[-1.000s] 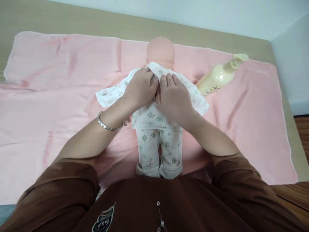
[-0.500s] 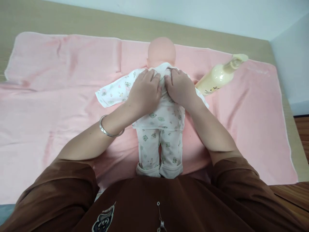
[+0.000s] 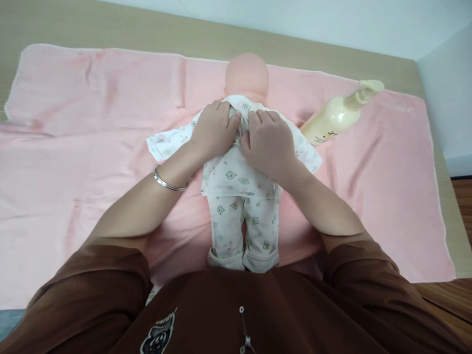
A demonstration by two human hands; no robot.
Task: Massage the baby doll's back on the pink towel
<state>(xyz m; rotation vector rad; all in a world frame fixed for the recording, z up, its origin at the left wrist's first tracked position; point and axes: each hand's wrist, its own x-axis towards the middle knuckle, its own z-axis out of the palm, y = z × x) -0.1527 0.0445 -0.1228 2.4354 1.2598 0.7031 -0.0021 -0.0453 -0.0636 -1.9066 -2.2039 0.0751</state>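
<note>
A baby doll in a white printed top lies with the smooth back of its head showing, no face in view. My left hand rests on the left of its upper back, fingers laid over the cloth toward the shoulder. Just right of it, my right hand lies on the middle and right of the back, fingers extended. Between the two thumbs the top is bunched into folds. Matching printed trousers cover the legs, which point toward me.
A pink blanket with some creases lies under the doll. To the right, a cream pump bottle lies tilted on it, near the doll's sleeve. The wooden tabletop shows along the back, with a pale wall behind.
My right hand has slid down and left across the doll's back. My left hand has shifted slightly left. The folds in the top have moved, and more of the right sleeve shows.
</note>
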